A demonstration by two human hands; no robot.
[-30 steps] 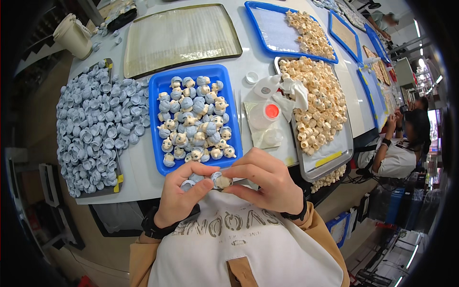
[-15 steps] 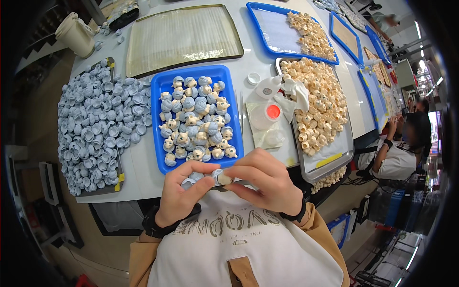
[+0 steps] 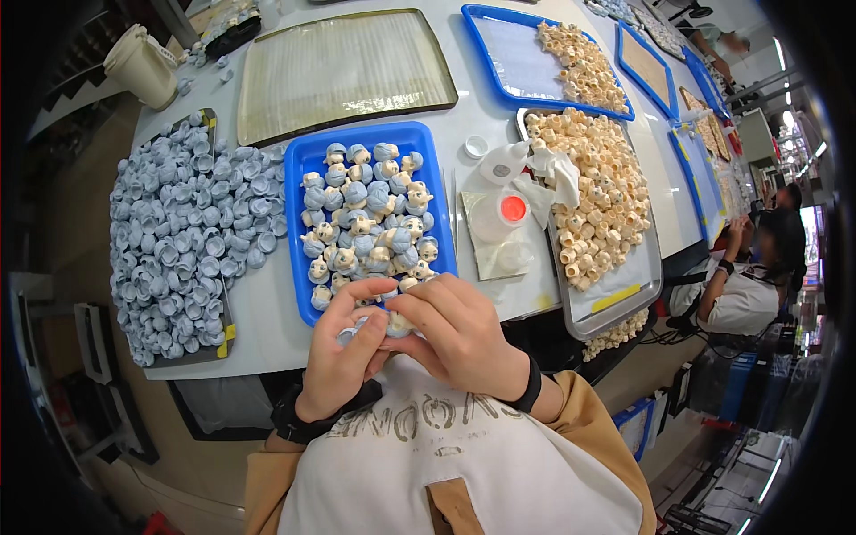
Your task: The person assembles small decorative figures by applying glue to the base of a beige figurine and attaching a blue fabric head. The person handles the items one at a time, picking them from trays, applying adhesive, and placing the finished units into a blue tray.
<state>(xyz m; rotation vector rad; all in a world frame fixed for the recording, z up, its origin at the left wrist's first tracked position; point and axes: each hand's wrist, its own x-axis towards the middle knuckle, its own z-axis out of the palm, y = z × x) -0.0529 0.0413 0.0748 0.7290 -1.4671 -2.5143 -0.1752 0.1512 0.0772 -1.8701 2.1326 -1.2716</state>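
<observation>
I saw a cream plastic bucket (image 3: 143, 69) left of a wide yellowish rectangular tray (image 3: 348, 69); far right was a white-shirted person (image 3: 745, 296).

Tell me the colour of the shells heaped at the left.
The shells are pale grey-blue, best seen in the head view.

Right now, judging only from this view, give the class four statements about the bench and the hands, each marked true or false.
1. The light-blue shells lie left of the blue tray of small heads. True.
2. The right hand grips the white bottle. False: it holds a pale piece.
3. The left hand holds light-blue pieces. True.
4. Light-blue shells fill the metal tray. False: beige pieces lie there.
</observation>
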